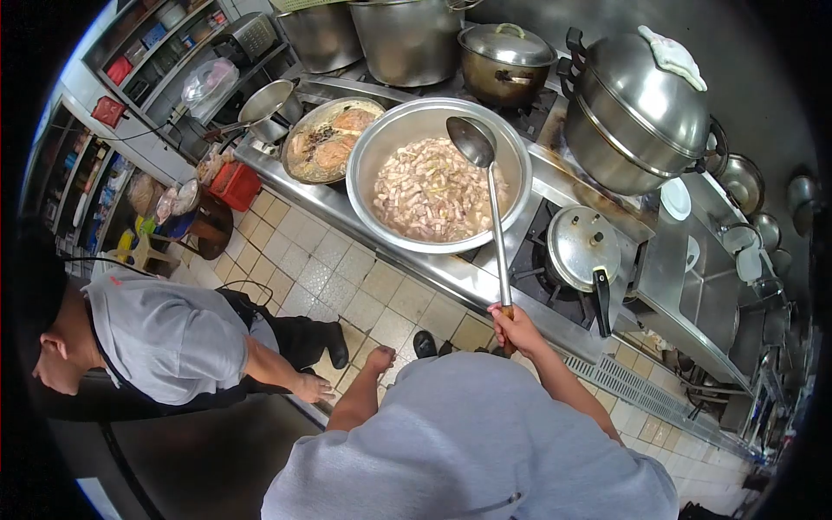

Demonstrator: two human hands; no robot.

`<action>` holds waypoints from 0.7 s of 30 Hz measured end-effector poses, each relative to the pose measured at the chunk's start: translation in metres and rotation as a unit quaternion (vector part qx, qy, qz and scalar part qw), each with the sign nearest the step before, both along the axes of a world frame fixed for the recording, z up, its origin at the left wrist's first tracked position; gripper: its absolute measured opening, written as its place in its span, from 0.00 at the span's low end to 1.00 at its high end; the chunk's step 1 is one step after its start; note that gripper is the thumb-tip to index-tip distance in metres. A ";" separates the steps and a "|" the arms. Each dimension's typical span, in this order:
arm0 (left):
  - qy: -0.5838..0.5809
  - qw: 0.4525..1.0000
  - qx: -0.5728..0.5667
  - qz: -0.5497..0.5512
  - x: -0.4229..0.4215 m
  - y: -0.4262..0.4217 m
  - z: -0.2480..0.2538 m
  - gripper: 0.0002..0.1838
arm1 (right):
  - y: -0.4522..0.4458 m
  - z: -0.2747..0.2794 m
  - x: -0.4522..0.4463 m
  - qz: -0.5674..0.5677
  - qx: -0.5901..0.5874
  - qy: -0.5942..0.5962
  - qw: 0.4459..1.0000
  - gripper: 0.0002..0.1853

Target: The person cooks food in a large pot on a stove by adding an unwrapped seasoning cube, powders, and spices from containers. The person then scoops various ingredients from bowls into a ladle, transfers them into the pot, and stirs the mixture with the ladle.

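A long-handled ladle [501,238] is in my right hand [517,329], whose fingers wrap round the lower end of its handle. The ladle's round dark bowl lies over the far right part of a wide metal pot [356,178]. Chopped pale meat pieces [429,191] in some liquid fill the pot's bottom. My left hand [380,359] hangs low beside my body, fingers curled in, with nothing seen in it. Left of the pot, a pan [290,165] holds browned pieces of food [334,154] in sauce.
Large pots [407,43] and a lidded pot [507,65] stand behind. A tall steamer [637,108] and a pressure cooker [582,247] are at right, near a sink [715,286]. A co-worker [169,334] stands close on my left. A red bin [234,185] sits beyond.
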State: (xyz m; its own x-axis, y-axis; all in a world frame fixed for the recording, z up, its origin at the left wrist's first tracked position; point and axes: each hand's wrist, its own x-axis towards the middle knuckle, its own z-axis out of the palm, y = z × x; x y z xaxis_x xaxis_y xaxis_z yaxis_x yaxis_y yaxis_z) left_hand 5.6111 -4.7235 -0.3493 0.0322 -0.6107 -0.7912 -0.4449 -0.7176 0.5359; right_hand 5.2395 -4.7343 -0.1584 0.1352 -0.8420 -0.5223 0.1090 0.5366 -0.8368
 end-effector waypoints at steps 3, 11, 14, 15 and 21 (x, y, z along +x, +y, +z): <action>-0.010 1.000 0.000 -0.017 0.002 -0.007 -0.007 0.16 | 0.000 0.000 -0.001 0.006 -0.007 -0.002 1.000 0.11; -0.012 0.999 0.008 -0.048 -0.003 -0.032 -0.006 0.17 | 0.000 -0.002 -0.002 -0.005 0.001 -0.008 1.000 0.12; -0.005 0.999 0.000 -0.040 -0.003 -0.035 -0.012 0.16 | 0.002 0.003 -0.001 -0.026 0.017 0.041 0.999 0.13; 0.011 0.999 -0.004 -0.040 -0.002 -0.034 -0.014 0.16 | 0.002 0.006 -0.001 -0.044 0.030 0.090 0.995 0.14; 0.012 0.994 -0.041 -0.102 0.006 -0.031 -0.020 0.17 | -0.004 0.036 -0.023 -0.097 -0.136 0.309 0.936 0.13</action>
